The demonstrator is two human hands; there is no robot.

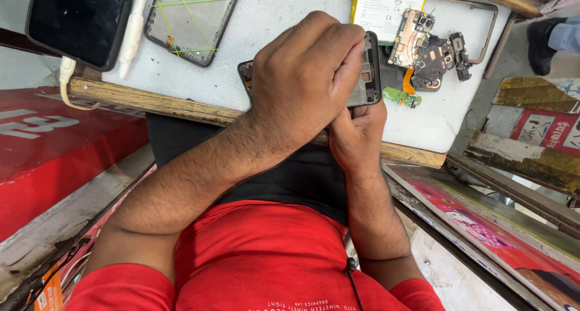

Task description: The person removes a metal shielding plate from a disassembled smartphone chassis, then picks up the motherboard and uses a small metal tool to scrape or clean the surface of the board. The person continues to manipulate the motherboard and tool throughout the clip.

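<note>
Black and stripped of its back, the phone frame (370,75) is sitting at the near edge of the white work board (290,15), and we are holding it there between both hands. Our left hand (305,75) is curled over it in a closed fist, knuckles up, pressing down on the frame's middle; whether a small tool is tucked inside that fist we cannot tell. Our right hand (356,132) is coming up from below, fingers wrapped round the lower edge and steadying it.

We are judging that we are in the middle of working on the opened frame, prying or pressing something seated inside it. The next move is calling for a firm hold from below and careful, even pressure from above, so that the thin frame is not bending or slipping off the board's wooden edge (157,105).

Just beside the frame, to the right, the circuit board (426,51) with its orange ribbon is lying loose, with a small green part (402,96) near it and a flat white battery (386,3) behind. Farther left, a cracked back cover (190,21) with green threads across it, a white pen-like tool (133,30) and a dark phone (78,21) are resting well apart.
</note>
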